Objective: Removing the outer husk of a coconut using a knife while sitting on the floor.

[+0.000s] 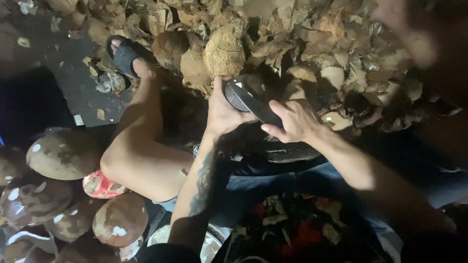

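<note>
Dark curved object: a dark curved blade-like piece (251, 100) with a pale edge sits between both hands, just below a round fibrous coconut (224, 51).
Left grip: the left hand (222, 114) wraps its left end, thumb up beside the pale edge, holding it.
Right grip: the right hand (292, 122) lies over its right end, fingers curled down on it, holding it.
Husk heap: dry brown coconut husk pieces (331, 58) pile behind and to the right, touching the coconut.
Floor: dark ground (63, 63) with scattered scraps, at upper left.
Leg: a bare leg (136, 146) stretches left, the foot in a black sandal (124, 53).
Shelled coconuts: brown, white-nicked ones (63, 153) heap at lower left.
Room: dim, lit only near the hands.
</note>
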